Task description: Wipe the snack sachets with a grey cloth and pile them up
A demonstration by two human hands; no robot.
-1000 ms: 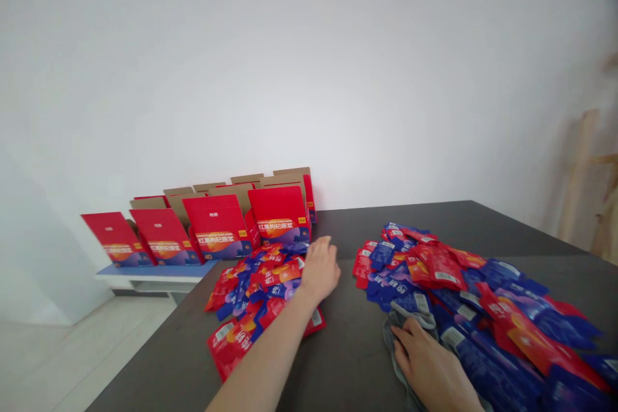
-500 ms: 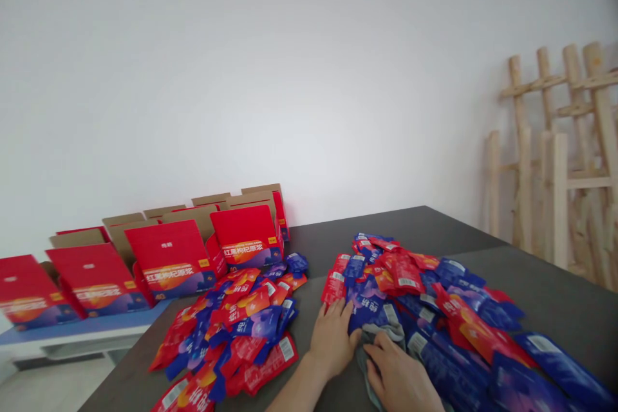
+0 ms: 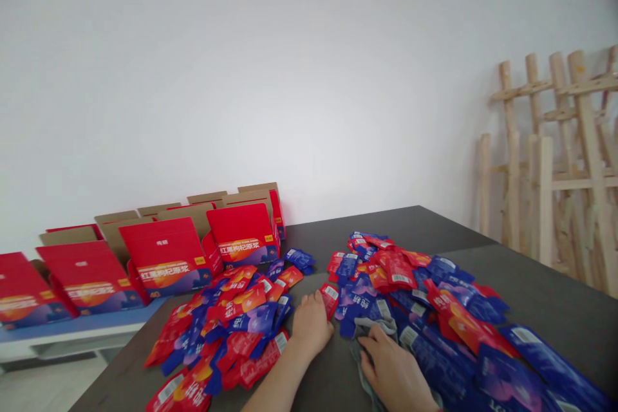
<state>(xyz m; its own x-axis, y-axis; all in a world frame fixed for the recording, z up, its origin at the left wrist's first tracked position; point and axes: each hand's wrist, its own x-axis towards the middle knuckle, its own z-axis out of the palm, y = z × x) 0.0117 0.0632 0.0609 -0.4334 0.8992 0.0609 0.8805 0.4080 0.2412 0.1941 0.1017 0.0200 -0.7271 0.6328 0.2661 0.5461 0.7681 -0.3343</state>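
Observation:
My left hand point(image 3: 311, 323) lies in the gap between two heaps of red and blue sachets on the dark table point(image 3: 545, 283). Its fingers curl round a small red sachet point(image 3: 329, 297) at the edge of the right heap point(image 3: 434, 309). The left heap point(image 3: 232, 328) spreads beside its wrist. My right hand point(image 3: 393, 370) presses down on a grey cloth point(image 3: 367, 335) at the near edge of the right heap, fingers bent over the cloth.
Several open red cartons point(image 3: 168, 257) with brown flaps stand in rows on a low blue-topped bench point(image 3: 72, 331) at the left, against the white wall. Pale wooden fence-like frames point(image 3: 550, 167) lean against the wall at the right.
My left hand drew back from the left heap to the middle gap, then took hold of a red sachet. The right hand stayed on the cloth. The view swung right.

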